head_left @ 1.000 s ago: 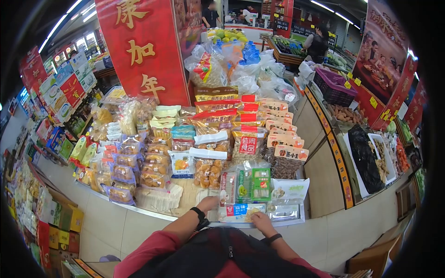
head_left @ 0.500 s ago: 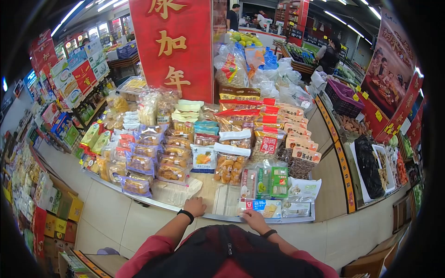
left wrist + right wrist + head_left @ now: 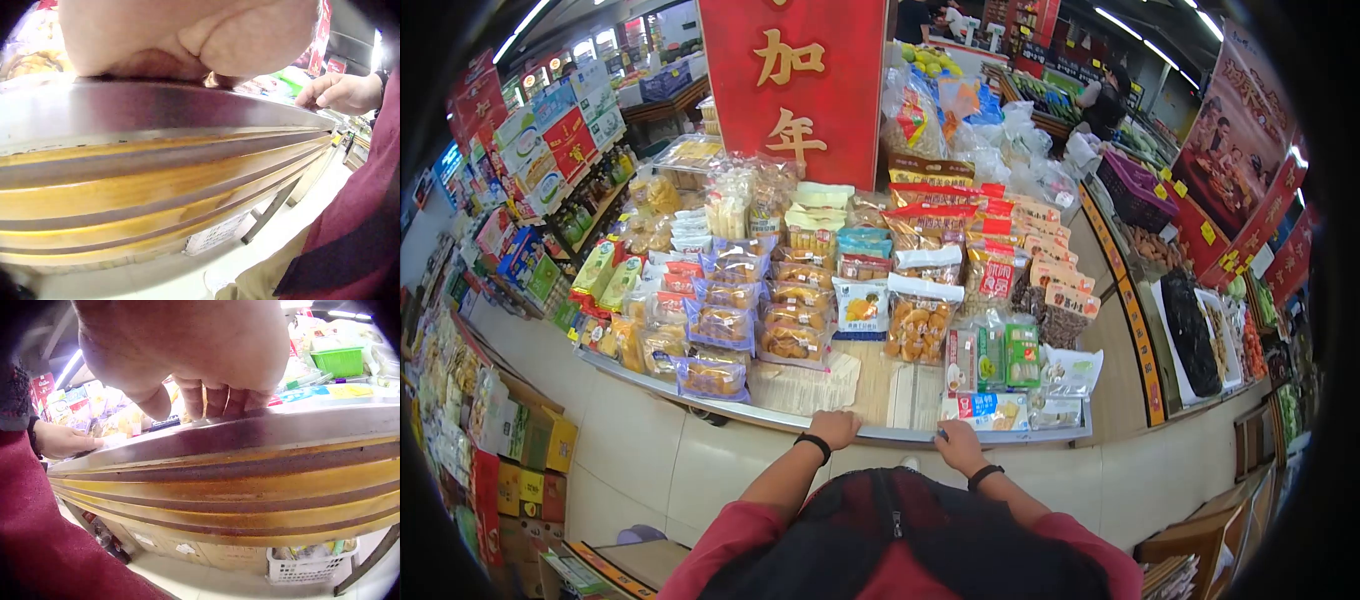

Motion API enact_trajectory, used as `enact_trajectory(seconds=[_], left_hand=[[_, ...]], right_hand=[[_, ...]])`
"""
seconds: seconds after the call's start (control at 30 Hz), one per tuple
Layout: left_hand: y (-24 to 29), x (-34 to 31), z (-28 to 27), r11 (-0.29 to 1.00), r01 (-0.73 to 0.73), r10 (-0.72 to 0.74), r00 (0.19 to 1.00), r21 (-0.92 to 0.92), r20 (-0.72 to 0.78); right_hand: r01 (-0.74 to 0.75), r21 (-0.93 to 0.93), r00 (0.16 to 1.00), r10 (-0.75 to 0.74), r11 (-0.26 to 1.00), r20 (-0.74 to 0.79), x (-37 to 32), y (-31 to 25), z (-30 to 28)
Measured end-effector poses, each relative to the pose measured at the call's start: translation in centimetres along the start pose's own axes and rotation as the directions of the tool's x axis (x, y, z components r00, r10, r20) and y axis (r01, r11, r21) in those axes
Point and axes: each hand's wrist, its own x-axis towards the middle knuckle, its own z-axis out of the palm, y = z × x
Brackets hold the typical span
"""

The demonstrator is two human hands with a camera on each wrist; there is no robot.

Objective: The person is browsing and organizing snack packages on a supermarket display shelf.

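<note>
My left hand (image 3: 835, 428) rests at the metal front edge (image 3: 800, 420) of the display table, beside flattened pale wrappers (image 3: 805, 382). In the left wrist view its underside lies over that edge, with most fingers hidden. My right hand (image 3: 960, 445) is at the same edge, just below the left end of a white-and-blue packet (image 3: 988, 411). Its fingers (image 3: 215, 403) point down at the tabletop in the right wrist view, the thumb apart from them. Behind that packet stand green packs (image 3: 1024, 353) and a silver-white bag (image 3: 1070, 372). Neither hand grips a packet.
Purple-edged bread packs (image 3: 712, 378) stand in rows at left. A bag of round golden snacks (image 3: 920, 325) and several brown snack bags (image 3: 1065, 315) are further in. A red banner (image 3: 795, 85) rises behind. Under the table sits a white basket (image 3: 300, 567).
My left hand has moved left, away from the packs, to the front edge. My right hand has slid from atop the white-and-blue packet to its left end. The head view has shifted.
</note>
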Motion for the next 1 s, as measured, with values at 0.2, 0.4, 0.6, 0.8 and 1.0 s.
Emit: enact_trajectory(seconds=[0.2, 0.4, 0.6, 0.8, 1.0], left_hand=[[0.2, 0.1, -0.7, 0.999, 0.012, -0.012, 1.000, -0.031, 0.001], [-0.2, 0.0, 0.0, 0.996, -0.069, 0.074, 0.991, 0.050, -0.115], [-0.1, 0.2, 0.0, 0.997, -0.058, 0.064, 0.993, 0.059, -0.099], [0.5, 0.0, -1.1, 0.998, -0.051, 0.044, 0.982, -0.033, -0.182], [0.6, -0.9, -0.9, 0.996, -0.079, 0.069, 0.967, -0.032, -0.244]], right_hand=[[0.135, -0.091, 0.969, -0.150, 0.987, -0.198, -1.0, -0.9, 2.2], [-0.073, -0.213, 0.992, 0.049, 0.974, -0.115, -1.9, -3.1, 2.9], [-0.106, -0.277, 0.991, 0.079, 0.955, -0.107, -1.9, -3.7, 3.3], [-0.088, -0.351, 0.995, 0.064, 0.932, -0.079, -1.9, -3.3, 3.9], [-0.049, -0.375, 0.994, 0.008, 0.926, -0.110, -2.0, -2.2, 4.5]])
